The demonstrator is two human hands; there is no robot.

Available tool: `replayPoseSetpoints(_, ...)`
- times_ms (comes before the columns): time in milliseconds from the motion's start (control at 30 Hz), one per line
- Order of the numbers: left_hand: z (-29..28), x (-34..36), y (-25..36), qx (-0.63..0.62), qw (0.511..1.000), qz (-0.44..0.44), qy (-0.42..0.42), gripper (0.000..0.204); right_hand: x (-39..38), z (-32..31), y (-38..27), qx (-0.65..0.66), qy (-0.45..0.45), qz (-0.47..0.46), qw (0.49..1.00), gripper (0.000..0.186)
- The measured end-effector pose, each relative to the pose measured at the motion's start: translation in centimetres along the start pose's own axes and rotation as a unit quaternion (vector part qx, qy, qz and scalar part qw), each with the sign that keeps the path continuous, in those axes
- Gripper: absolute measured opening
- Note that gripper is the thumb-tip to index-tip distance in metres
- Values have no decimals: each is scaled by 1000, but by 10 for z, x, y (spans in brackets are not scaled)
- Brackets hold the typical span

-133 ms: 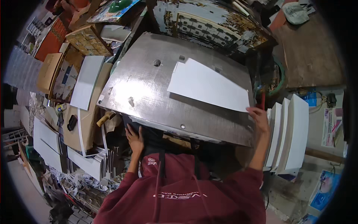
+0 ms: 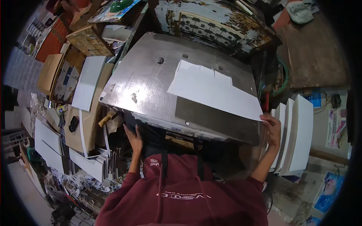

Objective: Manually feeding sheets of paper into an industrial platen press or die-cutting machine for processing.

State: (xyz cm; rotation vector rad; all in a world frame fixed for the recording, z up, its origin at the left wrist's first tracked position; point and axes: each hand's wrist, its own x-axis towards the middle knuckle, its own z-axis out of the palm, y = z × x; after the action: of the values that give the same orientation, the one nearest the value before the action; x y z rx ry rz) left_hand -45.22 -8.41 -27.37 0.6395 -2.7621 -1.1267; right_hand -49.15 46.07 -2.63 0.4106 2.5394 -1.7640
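Observation:
My right hand [image 2: 272,131] pinches the near right corner of a white sheet of card [image 2: 215,88], just past the right edge of a metal-topped table [image 2: 128,75]. The far edge of the card is stepped with notches. Its near edge stands off the metal and throws a dark shadow there. By the table's front left edge is my left hand [image 2: 134,141], fingers stretched and thumb apart, with nothing in it. Some of its fingertips are hard to make out against the dark cloth.
Upright stacks of white boards [image 2: 299,132] stand right of the table. A worn machine panel [image 2: 211,28] rises behind it. On the left lie a wooden-handled tool [image 2: 106,118], a pale board [image 2: 88,83], a cardboard piece [image 2: 81,132] and bundled white sheets [image 2: 90,164].
My right hand has moved right and nearer to me, drawing the white card along with it. The card's shadow on the metal has grown. My left hand has shifted slightly left.

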Motion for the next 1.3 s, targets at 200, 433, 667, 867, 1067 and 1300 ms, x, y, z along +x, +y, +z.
replayPoseSetpoints(200,-35,20,106,-151,964,179,127,86,-57,1,-16,106,21,-53,993,15)
replayPoseSetpoints(433,-80,73,250,-243,806,521,138,75,-80,8,-22,184,13,-195,963,20)
replayPoseSetpoints(667,-91,48,298,-321,889,283,-164,16,-51,43,-17,205,267,-15,941,24)
replayPoseSetpoints(867,-76,37,287,-288,932,121,-186,26,-54,65,-1,87,277,93,952,26)
replayPoseSetpoints(1067,-73,32,265,-316,918,134,-201,20,-55,77,13,78,241,86,964,25)
replayPoseSetpoints(1300,-78,32,265,-233,947,126,-184,23,-49,85,8,62,238,58,967,17)
